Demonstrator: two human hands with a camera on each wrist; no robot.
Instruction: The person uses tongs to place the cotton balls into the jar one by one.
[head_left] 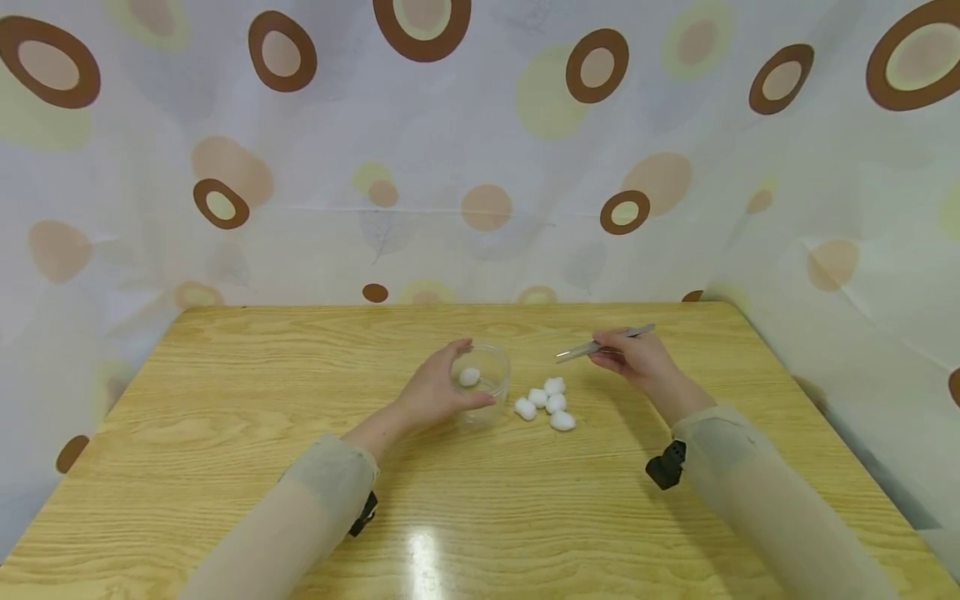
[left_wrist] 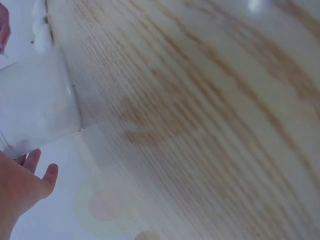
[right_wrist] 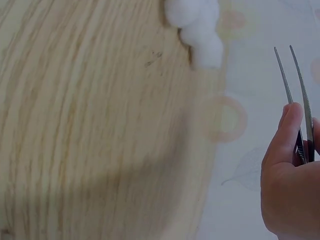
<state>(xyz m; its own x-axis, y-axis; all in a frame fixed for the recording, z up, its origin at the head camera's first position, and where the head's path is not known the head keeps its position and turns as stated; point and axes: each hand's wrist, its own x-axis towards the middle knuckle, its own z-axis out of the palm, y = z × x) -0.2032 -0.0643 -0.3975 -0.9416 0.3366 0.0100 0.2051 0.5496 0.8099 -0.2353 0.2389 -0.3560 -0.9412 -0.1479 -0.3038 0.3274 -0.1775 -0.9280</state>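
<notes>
A clear plastic cup (head_left: 501,375) stands on the table with one white cotton ball (head_left: 469,377) inside. My left hand (head_left: 431,390) grips the cup from its left side, thumb at the near side and fingers round the far side. In the left wrist view the cup's wall (left_wrist: 37,100) hides part of that hand. My right hand (head_left: 639,357) holds metal tweezers (head_left: 577,352) above the table. Their two tips are apart with nothing between them, as the right wrist view shows. Several loose cotton balls (head_left: 555,403) lie close together just right of the cup, below the tweezers' tips.
The wooden table (head_left: 225,392) extends around both hands. A patterned cloth (head_left: 480,150) hangs behind its far edge and along the sides. Each forearm has a small black device (head_left: 666,467) near the wrist.
</notes>
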